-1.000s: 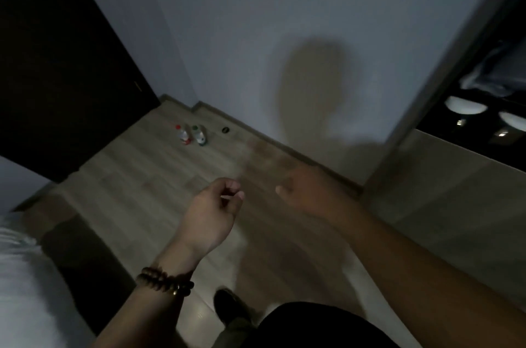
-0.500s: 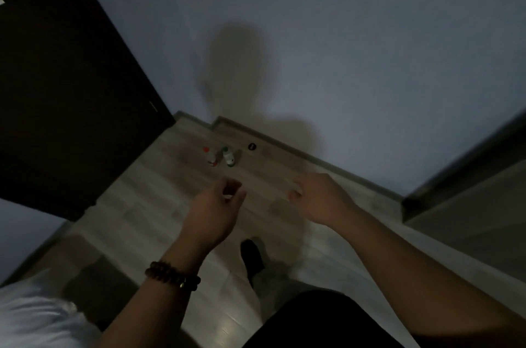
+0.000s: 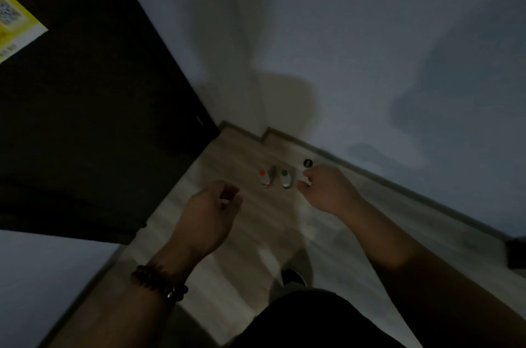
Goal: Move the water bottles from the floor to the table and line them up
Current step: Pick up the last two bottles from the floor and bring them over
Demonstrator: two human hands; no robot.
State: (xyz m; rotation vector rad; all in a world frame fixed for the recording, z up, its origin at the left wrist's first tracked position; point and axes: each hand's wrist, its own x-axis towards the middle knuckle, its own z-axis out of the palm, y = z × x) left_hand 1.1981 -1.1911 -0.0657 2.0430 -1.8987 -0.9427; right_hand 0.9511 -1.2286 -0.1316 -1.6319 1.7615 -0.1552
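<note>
Head view looks down a strip of wooden floor [image 3: 227, 248] that narrows toward a corner. A dark door [image 3: 99, 120] closes it in on the left, and a pale wall [image 3: 370, 63] with a skirting board [image 3: 398, 185] along its foot closes it in on the right. Two small water bottles stand upright on the floor near that corner. The red-capped bottle [image 3: 264, 178] is on the left and the green-capped bottle [image 3: 285, 179] just beside it, with a thin gap between them. A small black round thing [image 3: 308, 163] lies close to the skirting, behind the green cap; what it is cannot be told.

Both hands reach forward over bare floor. The left hand [image 3: 209, 212], with a bead bracelet [image 3: 159, 285] on its wrist, hangs short of the bottles with loosely curled fingers and holds nothing. The right hand [image 3: 327, 191] sits just right of the green-capped bottle, its fingers loosely bent and parted, also gripping nothing. Whether it touches the bottle is unclear in the blur. A dark shoe [image 3: 293, 276] shows below. A yellow sticker [image 3: 14, 26] marks the door's upper left.
</note>
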